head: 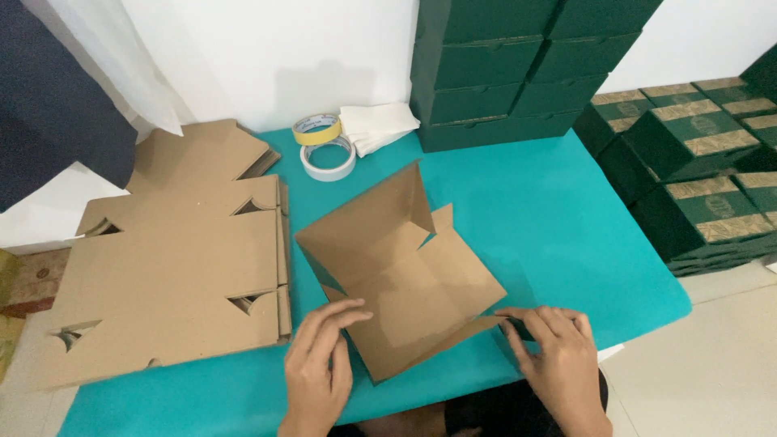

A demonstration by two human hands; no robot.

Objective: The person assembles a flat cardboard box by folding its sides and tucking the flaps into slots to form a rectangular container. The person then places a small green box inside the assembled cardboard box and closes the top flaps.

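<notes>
Dark green boxes (502,73) are stacked against the white wall at the back of the teal surface (558,235), all plain green on the sides I can see. Off to my right there's another pile of green boxes (704,170), lower down, with gold patterned bands across the lids. Two tape rolls near the back: a yellowish one (316,129) leaning on a white one (328,159), and a folded white cloth or paper (374,126) just beside them, can't tell which from here.

On my left is a stack of flat brown cardboard blanks (174,267) with little cut-out notches, hanging partly over the edge of the surface.

The half-folded cardboard box (401,271) sits in the middle front of the surface, right between my hands. It's brown inside, nothing in it, with one panel standing up at the back and the rest lying fairly flat.

My left hand (318,368) is mostly open, fingers (336,314) spread and resting on the near left edge of the box, thumb side curled under it. My right hand (558,356) has its fingers (534,320) bent down, pinching the right corner flap, which looks dark green on the outside.
</notes>
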